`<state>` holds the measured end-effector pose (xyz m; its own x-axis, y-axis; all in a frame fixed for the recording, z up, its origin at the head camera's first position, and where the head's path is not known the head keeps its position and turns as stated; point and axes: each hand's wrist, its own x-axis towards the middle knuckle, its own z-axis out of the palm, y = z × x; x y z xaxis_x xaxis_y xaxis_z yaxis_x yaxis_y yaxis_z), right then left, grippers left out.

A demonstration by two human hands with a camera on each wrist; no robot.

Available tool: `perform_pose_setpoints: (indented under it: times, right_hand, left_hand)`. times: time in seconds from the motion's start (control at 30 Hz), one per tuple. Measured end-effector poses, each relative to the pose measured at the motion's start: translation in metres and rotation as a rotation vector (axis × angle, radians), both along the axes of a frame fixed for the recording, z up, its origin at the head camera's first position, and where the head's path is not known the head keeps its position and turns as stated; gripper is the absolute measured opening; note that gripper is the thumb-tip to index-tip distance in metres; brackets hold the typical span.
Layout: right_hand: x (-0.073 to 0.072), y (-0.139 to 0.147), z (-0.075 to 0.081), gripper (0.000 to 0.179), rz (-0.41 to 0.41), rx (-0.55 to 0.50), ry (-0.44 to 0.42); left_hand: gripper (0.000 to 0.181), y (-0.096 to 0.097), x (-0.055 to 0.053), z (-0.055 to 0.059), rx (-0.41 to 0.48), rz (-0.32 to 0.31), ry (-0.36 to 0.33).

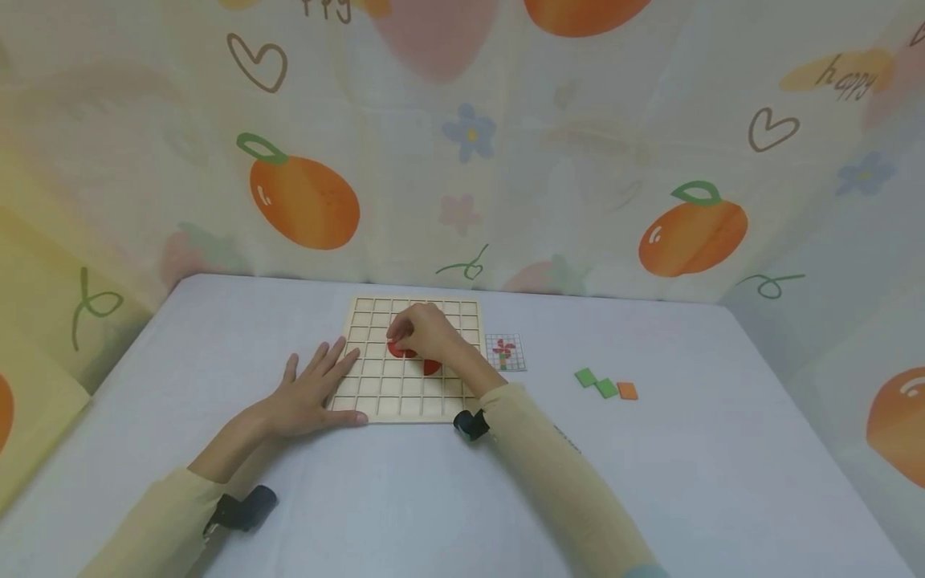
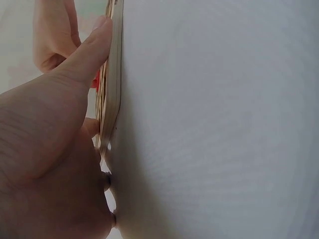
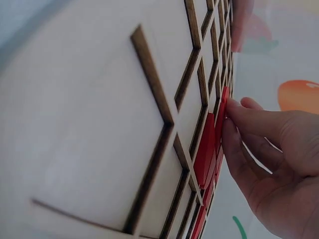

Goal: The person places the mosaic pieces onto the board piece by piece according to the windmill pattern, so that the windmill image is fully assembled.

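Observation:
A pale wooden grid board (image 1: 379, 386) lies on the table, with square cells marked off by raised strips. My right hand (image 1: 431, 331) reaches over its middle, and thumb and fingertips pinch a red piece (image 1: 395, 350) at a cell. Closer to me, a red quarter-round piece (image 1: 432, 368) sits in a cell. In the right wrist view, more red pieces (image 3: 205, 152) stand in the grid beside the fingertips; the hand partly hides them in the head view. My left hand (image 1: 307, 400) is spread at the board's left side, fingertips over its edge and thumb along the front corner.
Right of the board lies a small pattern card (image 1: 511, 363) showing a red flower on a grid. Farther right are two green square tiles (image 1: 586, 377) and an orange tile (image 1: 627, 391). A printed cloth (image 1: 405, 201) hangs behind the white table (image 1: 405, 498).

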<state>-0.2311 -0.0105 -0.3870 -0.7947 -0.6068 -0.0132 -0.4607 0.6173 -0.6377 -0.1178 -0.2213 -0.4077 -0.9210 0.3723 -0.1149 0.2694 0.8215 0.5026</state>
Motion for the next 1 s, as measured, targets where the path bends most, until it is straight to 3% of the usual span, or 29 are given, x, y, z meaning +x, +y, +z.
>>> perform_pose_setpoints:
  times: [0.23, 0.47, 0.7, 1.0]
  right_hand:
    - [0.003, 0.005, 0.001, 0.012, -0.005, 0.015, 0.023]
    - [0.007, 0.021, 0.016, 0.015, 0.002, -0.008, 0.032]
    - [0.015, 0.044, 0.034, 0.015, 0.001, -0.003, 0.057]
    - [0.017, 0.083, 0.04, 0.016, -0.014, 0.044, 0.092]
  left_hand:
    - [0.107, 0.001, -0.001, -0.002, -0.008, 0.002, -0.002]
    - [0.107, 0.002, 0.0, 0.002, -0.013, 0.009, -0.011]
    - [0.107, 0.001, -0.001, 0.0, 0.004, 0.009, 0.0]
    - [0.107, 0.001, -0.001, -0.002, 0.026, -0.001, -0.001]
